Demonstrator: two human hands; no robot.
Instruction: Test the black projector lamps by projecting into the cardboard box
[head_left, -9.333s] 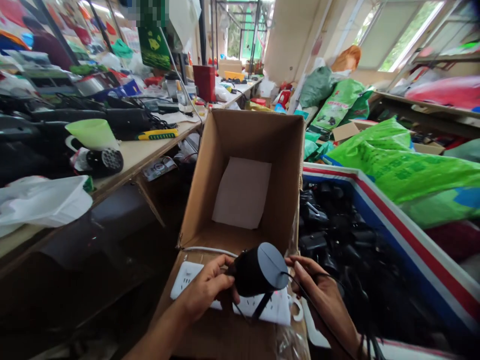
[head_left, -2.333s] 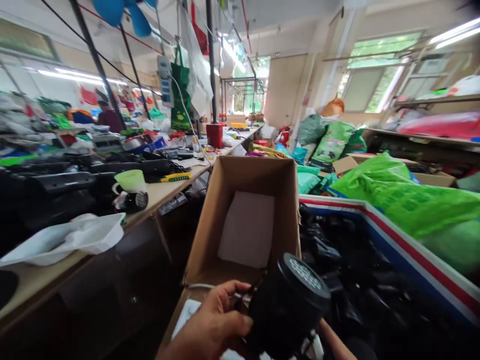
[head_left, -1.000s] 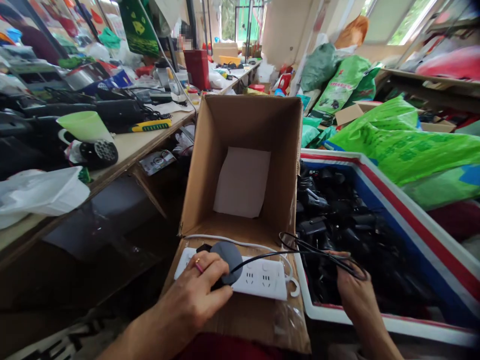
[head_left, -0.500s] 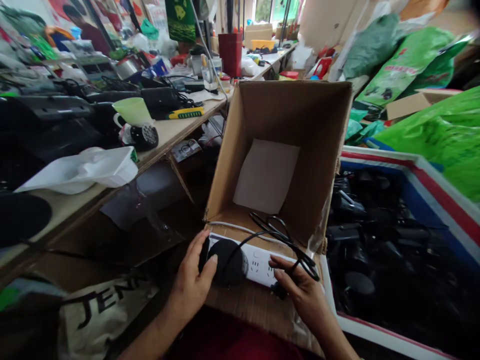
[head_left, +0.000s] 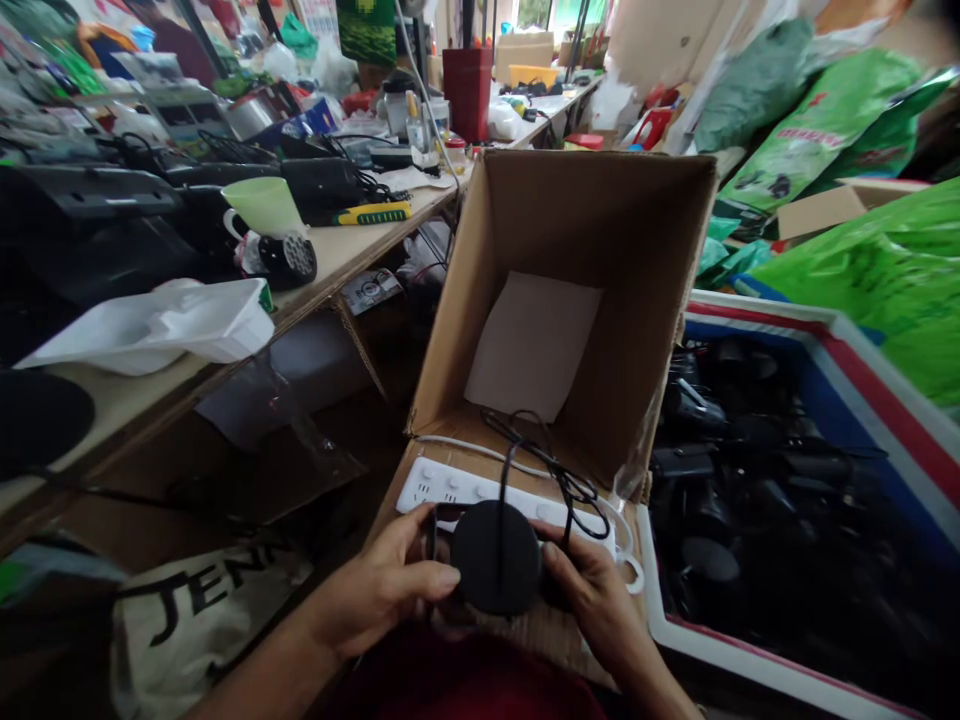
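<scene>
A black appliance with a flat round end and a power cord is held low in front of me, its round end facing up. My left hand is closed on its left side, thumb against the disc. My right hand is closed at the disc's right, where the black cord runs down to a dark plug, mostly hidden by the fingers. Just beyond the hands a white power strip lies on a cardboard flap. Looped cord rests over the strip and the box edge.
An open cardboard box with a paper sheet inside stands ahead. At right, a white-rimmed crate holds many black parts. The workbench at left carries a pale green cup, a white tray and a yellow-handled cutter.
My left hand has carried the black appliance right and nearer to me, off the power strip's left end, turning its round end upward. My right hand has drawn back slightly, beside it.
</scene>
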